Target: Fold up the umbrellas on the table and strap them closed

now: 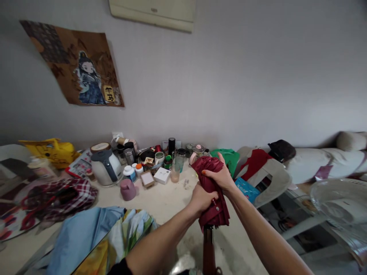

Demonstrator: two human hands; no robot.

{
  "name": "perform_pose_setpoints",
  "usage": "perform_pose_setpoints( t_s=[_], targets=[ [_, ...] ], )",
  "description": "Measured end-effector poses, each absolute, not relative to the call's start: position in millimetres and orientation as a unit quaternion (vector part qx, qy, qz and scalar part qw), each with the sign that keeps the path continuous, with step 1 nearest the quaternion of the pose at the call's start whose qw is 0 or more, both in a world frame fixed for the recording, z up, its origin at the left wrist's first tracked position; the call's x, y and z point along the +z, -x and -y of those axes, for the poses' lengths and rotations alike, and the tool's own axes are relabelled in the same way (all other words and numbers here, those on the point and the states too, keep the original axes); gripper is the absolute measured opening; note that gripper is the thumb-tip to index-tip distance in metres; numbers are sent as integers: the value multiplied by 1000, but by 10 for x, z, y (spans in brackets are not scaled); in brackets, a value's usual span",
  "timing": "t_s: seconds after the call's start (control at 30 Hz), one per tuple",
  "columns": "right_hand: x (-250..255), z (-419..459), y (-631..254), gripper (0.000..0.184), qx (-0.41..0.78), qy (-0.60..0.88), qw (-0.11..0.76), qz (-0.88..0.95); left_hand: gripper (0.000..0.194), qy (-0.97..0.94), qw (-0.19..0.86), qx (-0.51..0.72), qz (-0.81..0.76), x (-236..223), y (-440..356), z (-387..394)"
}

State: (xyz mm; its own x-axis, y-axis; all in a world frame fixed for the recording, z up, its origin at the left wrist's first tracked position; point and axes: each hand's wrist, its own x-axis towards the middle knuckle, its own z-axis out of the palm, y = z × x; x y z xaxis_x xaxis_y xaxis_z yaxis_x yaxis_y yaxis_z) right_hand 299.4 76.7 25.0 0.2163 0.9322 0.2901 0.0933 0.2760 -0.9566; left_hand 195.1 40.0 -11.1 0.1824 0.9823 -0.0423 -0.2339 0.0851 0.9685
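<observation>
A dark red folding umbrella is gathered into a bundle in front of me, above the pale table. Its brown handle points down toward me. My left hand wraps round the middle of the folded cloth, near a small metal snap. Higher up, my right hand grips the far end, with its thumb across the cloth. On the table to the left lies another umbrella, loosely folded, light blue with yellow, white and green patterns.
An electric kettle, a pink cup, a white box and several jars stand along the back. A plaid bag lies left. At right are a white chair and a fan.
</observation>
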Motion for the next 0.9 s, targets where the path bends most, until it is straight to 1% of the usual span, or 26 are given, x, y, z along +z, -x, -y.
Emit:
perform_pose_setpoints(
  t_s=[0.03,0.1,0.23,0.3,0.33,0.4,0.5,0.57,0.6,0.63,0.67,0.7,0.77,0.83,0.9],
  targets=[
    [260,-762,-2989,113,355,495,612,504,45,-464,609,503,-402,-114,-1936,-391],
    [281,-752,-2999,108,400,477,631,464,50,-462,653,490,-347,-143,-1885,-369],
    [259,-739,-3062,81,467,389,666,432,62,-392,816,391,-167,-291,-1792,-339],
    [212,-736,-3087,69,475,368,670,436,66,-345,852,372,-132,-360,-1788,-337],
    [189,-734,-3096,67,477,366,668,438,66,-333,858,369,-127,-377,-1794,-337],
    [164,-722,-3121,68,474,372,663,444,64,-339,855,374,-123,-368,-1811,-339],
    [221,-662,-3204,85,447,396,646,476,64,-378,827,397,-126,-272,-1811,-339],
    [330,-579,-3294,95,380,427,633,522,68,-398,800,424,-147,-207,-1793,-335],
    [402,-525,-3341,97,324,441,629,553,70,-405,788,434,-162,-185,-1783,-332],
    [482,-465,-3383,95,254,452,620,589,71,-412,779,440,-175,-171,-1775,-328],
    [565,-405,-3417,90,174,459,606,625,72,-418,771,443,-183,-166,-1770,-321],
    [646,-348,-3438,79,95,463,581,663,72,-425,767,444,-186,-167,-1769,-314],
    [783,-263,-3443,56,-36,473,501,724,72,-436,765,437,-181,-178,-1778,-293],
    [869,-234,-3413,34,-100,480,431,757,74,-444,768,428,-173,-188,-1795,-269],
    [914,-252,-3381,15,-98,485,397,773,78,-449,774,417,-159,-191,-1810,-245]
  ],
)
